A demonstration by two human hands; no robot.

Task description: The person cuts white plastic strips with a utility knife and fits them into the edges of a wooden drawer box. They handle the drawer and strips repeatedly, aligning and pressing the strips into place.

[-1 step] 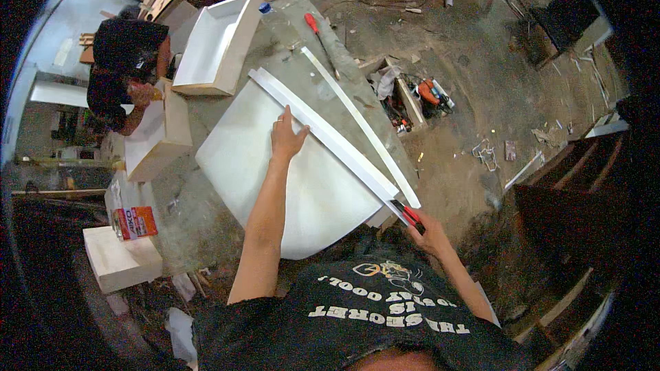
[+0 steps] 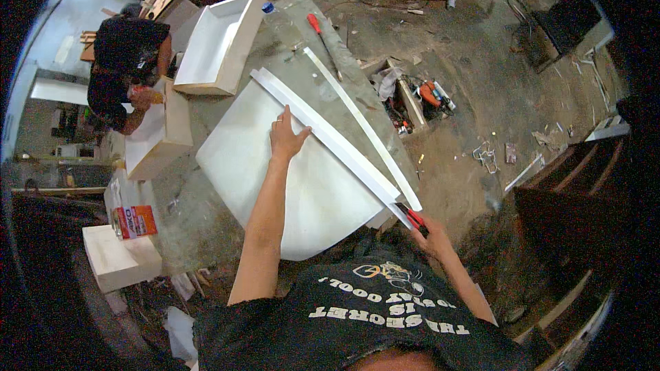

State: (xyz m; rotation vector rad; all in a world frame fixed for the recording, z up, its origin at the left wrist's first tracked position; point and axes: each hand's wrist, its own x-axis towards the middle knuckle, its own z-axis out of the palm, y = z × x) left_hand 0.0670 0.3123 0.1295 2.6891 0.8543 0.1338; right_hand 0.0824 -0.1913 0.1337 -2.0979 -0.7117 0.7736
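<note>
My left hand [image 2: 289,136] lies with fingers spread on a white sheet [image 2: 309,213], its fingertips against a long white angled strip [image 2: 323,136]. The strip runs across the sheet from far left to near right. In my right hand [image 2: 432,237] is a red and black utility knife [image 2: 414,218], its tip at the strip's near end by the sheet's corner. The blade itself is too small to make out. A narrow white strip [image 2: 361,127] lies apart on the worktable, to the right of the angled strip.
A white open drawer box [image 2: 218,48] and a red-handled screwdriver [image 2: 314,24] lie on the worktable [image 2: 289,45]. To the left, a co-worker [image 2: 130,48] handles another box [image 2: 165,139]. A red tin [image 2: 141,221] stands near left; a toolbox [image 2: 409,99] sits right of the table.
My right hand and the utility knife have shifted very slightly right and toward me. My left hand stays in place on the sheet and strip.
</note>
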